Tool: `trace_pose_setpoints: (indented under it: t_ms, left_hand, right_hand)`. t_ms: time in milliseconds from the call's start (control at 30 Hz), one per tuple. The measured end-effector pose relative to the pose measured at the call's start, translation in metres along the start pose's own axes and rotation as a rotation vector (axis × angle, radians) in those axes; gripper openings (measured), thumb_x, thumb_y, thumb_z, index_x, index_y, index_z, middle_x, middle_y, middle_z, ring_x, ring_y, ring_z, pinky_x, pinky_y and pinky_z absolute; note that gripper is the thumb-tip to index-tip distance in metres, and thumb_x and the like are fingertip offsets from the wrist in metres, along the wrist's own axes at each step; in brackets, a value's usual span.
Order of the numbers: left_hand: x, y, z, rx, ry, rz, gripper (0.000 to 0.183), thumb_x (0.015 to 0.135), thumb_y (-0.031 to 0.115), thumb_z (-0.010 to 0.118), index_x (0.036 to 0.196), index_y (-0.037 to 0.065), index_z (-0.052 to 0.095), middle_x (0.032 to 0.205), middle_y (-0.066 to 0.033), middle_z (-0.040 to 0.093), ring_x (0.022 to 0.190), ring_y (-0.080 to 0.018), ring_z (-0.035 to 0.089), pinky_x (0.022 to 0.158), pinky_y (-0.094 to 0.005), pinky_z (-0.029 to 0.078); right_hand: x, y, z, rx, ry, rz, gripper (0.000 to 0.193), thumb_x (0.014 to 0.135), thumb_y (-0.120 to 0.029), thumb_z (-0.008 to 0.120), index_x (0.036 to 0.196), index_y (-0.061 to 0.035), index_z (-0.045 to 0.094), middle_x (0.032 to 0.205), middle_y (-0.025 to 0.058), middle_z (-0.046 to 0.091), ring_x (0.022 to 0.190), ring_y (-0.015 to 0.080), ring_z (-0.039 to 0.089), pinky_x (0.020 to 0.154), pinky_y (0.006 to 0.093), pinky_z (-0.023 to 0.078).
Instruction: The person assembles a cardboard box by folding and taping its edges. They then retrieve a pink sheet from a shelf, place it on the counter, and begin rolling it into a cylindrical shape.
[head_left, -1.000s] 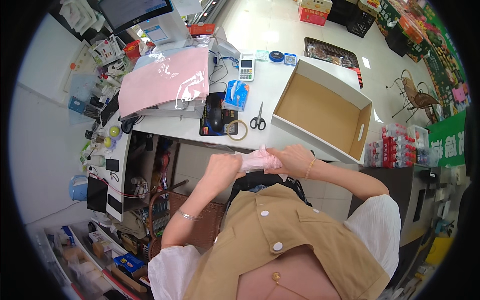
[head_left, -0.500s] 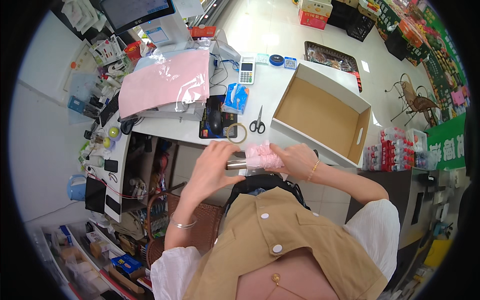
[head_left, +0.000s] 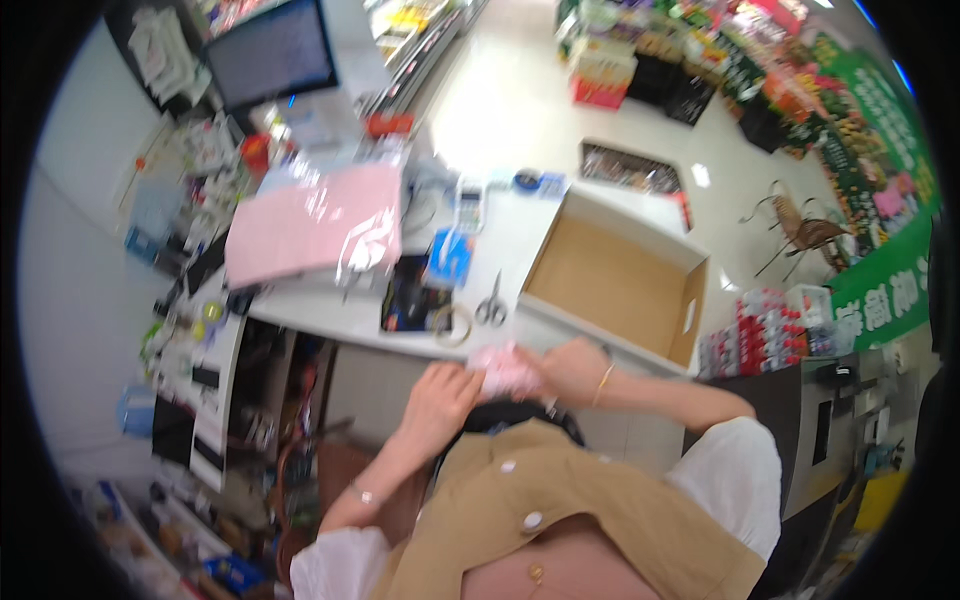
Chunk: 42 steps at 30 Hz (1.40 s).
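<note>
Between my hands, just off the desk's near edge, is a gathered bundle of pink crinkled material (head_left: 505,369). The moment is blurred, so its exact kind cannot be told. My left hand (head_left: 442,396) has its fingers closed at the bundle's left end. Around the right end, my right hand (head_left: 574,371) is wrapped. Scissors (head_left: 491,308) and a roll of clear yellowish tape (head_left: 453,326) lie on the white desk (head_left: 310,308) beyond my hands.
An open shallow cardboard box (head_left: 608,282) stands at the desk's right. Behind are a blue tissue pack (head_left: 450,257), a card terminal (head_left: 469,205) and pink sheets in clear plastic (head_left: 315,220). Bottled drinks (head_left: 765,330) are at the right, a brown chair (head_left: 365,485) at lower left.
My view has tilted up, so everything sits lower. My left hand, earlier spread beside the bare metallic-looking end of a rod in the bundle, has closed onto it. My right hand still grips.
</note>
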<state>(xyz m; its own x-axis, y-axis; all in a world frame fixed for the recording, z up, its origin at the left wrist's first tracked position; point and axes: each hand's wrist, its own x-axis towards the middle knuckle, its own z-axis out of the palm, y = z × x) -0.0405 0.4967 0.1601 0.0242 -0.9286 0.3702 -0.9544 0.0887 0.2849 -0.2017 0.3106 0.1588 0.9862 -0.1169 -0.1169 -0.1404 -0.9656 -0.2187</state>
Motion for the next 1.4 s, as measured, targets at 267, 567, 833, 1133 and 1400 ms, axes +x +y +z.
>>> trace_pose_setpoints:
  t_ms: [267, 567, 833, 1133, 1400]
  left_hand:
    - [0.015, 0.019, 0.018, 0.032, 0.155, -0.024, 0.039, 0.080, 0.010, 0.062, 0.117, -0.004, 0.058, 0.108, -0.0139, 0.063, 0.093, -0.0293, 0.058, 0.082, -0.0399, 0.047]
    - [0.041, -0.035, -0.050, -0.889, -0.442, -0.190, 0.106, 0.067, 0.032, 0.084, 0.149, 0.006, 0.021, 0.142, -0.0188, 0.043, 0.125, -0.0280, 0.049, 0.102, -0.0351, 0.040]
    - [0.000, -0.045, -0.044, -1.485, -0.198, -0.238, 0.128, 0.052, 0.040, 0.090, 0.150, 0.003, 0.016, 0.153, -0.0156, 0.027, 0.142, -0.0215, 0.022, 0.112, -0.0346, 0.019]
    - [-0.023, -0.030, -0.003, -1.843, 0.033, -0.205, 0.112, 0.059, 0.029, 0.089, 0.145, -0.005, 0.026, 0.149, -0.0168, 0.034, 0.136, -0.0271, 0.035, 0.112, -0.0404, 0.028]
    - [-0.010, -0.011, -0.014, -1.061, -0.099, -0.394, 0.073, 0.069, 0.004, 0.082, 0.134, -0.002, 0.048, 0.121, -0.0116, 0.062, 0.106, -0.0136, 0.059, 0.093, -0.0280, 0.046]
  right_hand:
    - [0.014, -0.011, -0.018, 0.138, -0.096, 0.073, 0.059, 0.086, -0.061, 0.051, 0.116, -0.0093, 0.053, 0.068, 0.0176, 0.063, 0.068, 0.0381, 0.064, 0.058, 0.0483, 0.048]
    - [0.012, -0.010, -0.049, -0.023, 0.002, 0.046, 0.063, 0.079, -0.064, 0.058, 0.113, -0.0110, 0.057, 0.060, 0.0136, 0.061, 0.059, 0.0323, 0.064, 0.055, 0.0427, 0.049]
    - [0.015, -0.028, -0.068, 0.201, -0.077, 0.002, 0.065, 0.078, -0.067, 0.058, 0.110, -0.0114, 0.064, 0.059, 0.0152, 0.060, 0.061, 0.0342, 0.063, 0.056, 0.0438, 0.049]
    - [0.035, -0.030, -0.063, 0.227, -0.157, -0.103, 0.067, 0.075, -0.071, 0.059, 0.101, -0.0097, 0.065, 0.062, 0.0185, 0.061, 0.060, 0.0374, 0.062, 0.055, 0.0451, 0.049]
    - [0.047, -0.041, -0.063, 0.282, -0.347, -0.109, 0.067, 0.072, -0.060, 0.068, 0.114, -0.0086, 0.061, 0.072, 0.0194, 0.065, 0.068, 0.0362, 0.064, 0.063, 0.0435, 0.051]
